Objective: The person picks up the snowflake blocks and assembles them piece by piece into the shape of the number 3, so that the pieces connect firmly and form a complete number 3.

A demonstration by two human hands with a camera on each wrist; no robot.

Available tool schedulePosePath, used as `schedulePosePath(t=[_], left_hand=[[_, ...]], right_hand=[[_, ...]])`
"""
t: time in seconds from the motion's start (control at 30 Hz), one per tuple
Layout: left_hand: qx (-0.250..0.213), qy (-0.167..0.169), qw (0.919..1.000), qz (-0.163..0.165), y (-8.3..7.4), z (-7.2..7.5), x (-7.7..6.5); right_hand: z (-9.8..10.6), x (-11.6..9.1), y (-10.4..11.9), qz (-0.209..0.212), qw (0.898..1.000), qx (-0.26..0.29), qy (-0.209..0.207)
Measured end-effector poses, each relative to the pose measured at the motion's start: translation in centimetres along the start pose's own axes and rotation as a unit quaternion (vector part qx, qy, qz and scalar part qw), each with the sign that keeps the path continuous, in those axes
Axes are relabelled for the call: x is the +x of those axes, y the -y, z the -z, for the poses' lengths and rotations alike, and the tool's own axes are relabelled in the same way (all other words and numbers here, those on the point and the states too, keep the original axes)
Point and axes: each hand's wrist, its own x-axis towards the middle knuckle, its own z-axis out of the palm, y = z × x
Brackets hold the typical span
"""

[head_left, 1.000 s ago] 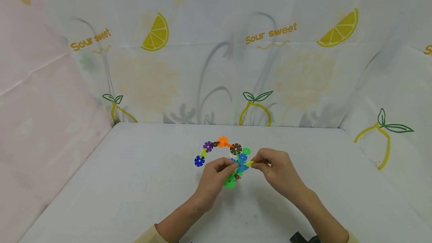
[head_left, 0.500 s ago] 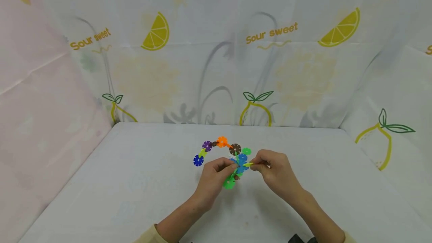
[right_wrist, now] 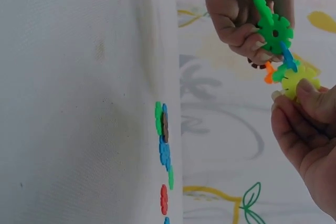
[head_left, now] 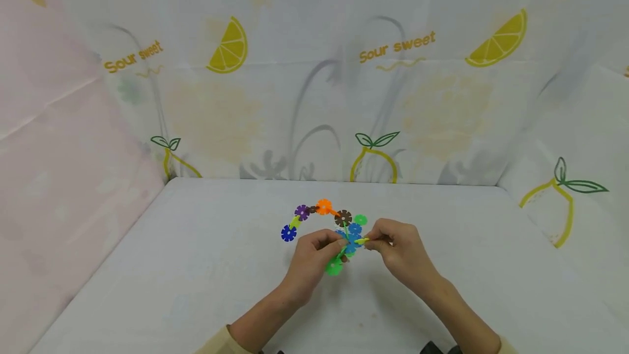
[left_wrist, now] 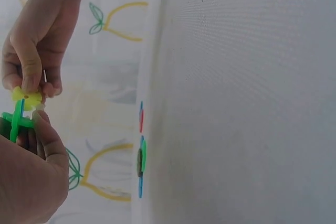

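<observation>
My left hand (head_left: 314,258) grips a chain of notched plastic snowflake discs between thumb and fingers. A green disc (head_left: 334,266) hangs below its fingertips, and a blue disc (head_left: 352,243) stands just beyond them. From there the chain curves away and left through a brown disc (head_left: 343,218), an orange disc (head_left: 324,206) and a purple disc (head_left: 302,212) to a dark blue disc (head_left: 288,233). My right hand (head_left: 400,242) pinches a yellow disc (right_wrist: 300,81) by its edge. In the head view the yellow disc's inner edge meets the blue disc.
Several loose discs lie on the white tabletop (head_left: 196,266), seen edge-on in the wrist views, among them a red disc (right_wrist: 164,199) and a brown disc (left_wrist: 139,162). A printed cloth (head_left: 285,97) rises behind the table's back edge. A dark object (head_left: 432,348) shows at the bottom edge.
The yellow disc and my right fingertips have shifted very slightly left, toward the blue disc. My left hand keeps its hold on the chain.
</observation>
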Motion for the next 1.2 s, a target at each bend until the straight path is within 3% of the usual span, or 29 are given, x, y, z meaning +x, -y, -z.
schedulePosePath(t=[0.37, 0.77, 1.07, 1.2], left_hand=[[-0.021, 0.001, 0.9998, 0.002, 0.1, -0.1, -0.2], [-0.006, -0.006, 1.0, -0.003, 0.1, -0.5, 0.0], [0.021, -0.018, 0.9996, 0.0, 0.2, -0.2, 0.3], [0.03, -0.02, 0.9994, 0.0, 0.3, -0.1, 0.3]], right_hand=[[-0.3, 0.0, 0.3, 0.01, 1.0, 0.0, -0.004], [0.2, 0.3, -0.1, 0.041, 0.999, -0.02, 0.011], [1.4, 0.3, -1.1, -0.012, 0.994, -0.092, 0.056], [2.3, 0.3, -1.7, -0.068, 0.985, -0.139, 0.07]])
